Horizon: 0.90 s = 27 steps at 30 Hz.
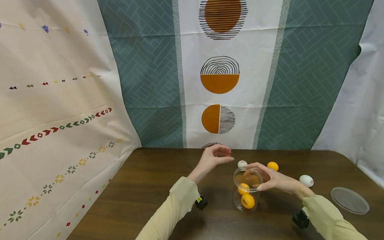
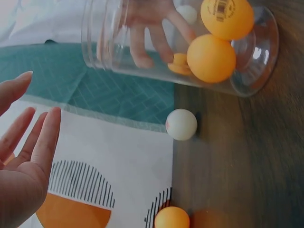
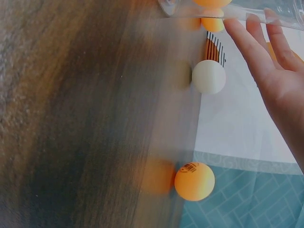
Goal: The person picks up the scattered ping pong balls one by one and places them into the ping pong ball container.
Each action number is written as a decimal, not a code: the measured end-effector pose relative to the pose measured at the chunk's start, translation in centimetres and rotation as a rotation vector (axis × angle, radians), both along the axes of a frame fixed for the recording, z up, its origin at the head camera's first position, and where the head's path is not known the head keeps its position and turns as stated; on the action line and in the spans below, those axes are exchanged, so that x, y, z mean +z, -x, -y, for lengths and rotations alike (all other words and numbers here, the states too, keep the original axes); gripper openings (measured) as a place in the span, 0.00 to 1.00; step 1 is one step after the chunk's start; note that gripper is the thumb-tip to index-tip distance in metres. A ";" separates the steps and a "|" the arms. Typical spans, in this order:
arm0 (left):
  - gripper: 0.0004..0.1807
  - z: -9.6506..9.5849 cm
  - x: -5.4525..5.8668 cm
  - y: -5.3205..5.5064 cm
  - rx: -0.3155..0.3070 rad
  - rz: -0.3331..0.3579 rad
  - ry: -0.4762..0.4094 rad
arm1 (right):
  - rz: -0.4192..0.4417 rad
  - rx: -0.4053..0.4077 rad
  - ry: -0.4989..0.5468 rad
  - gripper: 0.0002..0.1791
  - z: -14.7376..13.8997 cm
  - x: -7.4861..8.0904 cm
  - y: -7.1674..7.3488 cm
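Observation:
A clear plastic jar [image 1: 237,196] stands upright on the table with its mouth uncovered and two orange ping-pong balls [image 1: 248,201] at its bottom. My right hand [image 1: 271,178] holds the jar near its rim, thumb on the near side and fingers round the far side. To the jar's left, my left hand [image 1: 214,158] is raised above the table, its fingers loosely bent and holding nothing. Behind the jar lies a white ping-pong ball [image 1: 242,163]. The left wrist view shows another orange ball [image 2: 172,218] on the table, low in the picture.
Another orange ball [image 1: 272,166] lies behind my right hand, with a white ball [image 1: 306,180] to its right. A clear round lid [image 1: 350,200] lies flat at the table's right. Patterned cloth [image 1: 156,83] hangs along the back edge of the wooden table [image 1: 144,186].

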<state>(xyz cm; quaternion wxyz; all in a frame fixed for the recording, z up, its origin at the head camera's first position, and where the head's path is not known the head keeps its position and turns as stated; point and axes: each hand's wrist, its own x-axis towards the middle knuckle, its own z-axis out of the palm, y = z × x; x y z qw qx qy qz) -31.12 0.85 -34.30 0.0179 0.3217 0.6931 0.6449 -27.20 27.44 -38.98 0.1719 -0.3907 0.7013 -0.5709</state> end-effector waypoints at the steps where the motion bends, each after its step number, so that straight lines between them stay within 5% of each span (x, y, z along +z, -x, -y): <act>1: 0.15 0.1 -0.1 0.1 0.007 0.006 0.000 | 0.002 0.000 0.004 0.35 0.0 0.0 0.0; 21: 0.17 1.5 -3.4 3.1 0.205 0.055 0.022 | -0.007 -0.012 -0.010 0.34 0.1 0.1 -0.2; 27: 0.18 2.2 -3.2 2.9 0.220 0.078 0.027 | 0.006 -0.015 -0.014 0.34 0.1 0.0 -0.1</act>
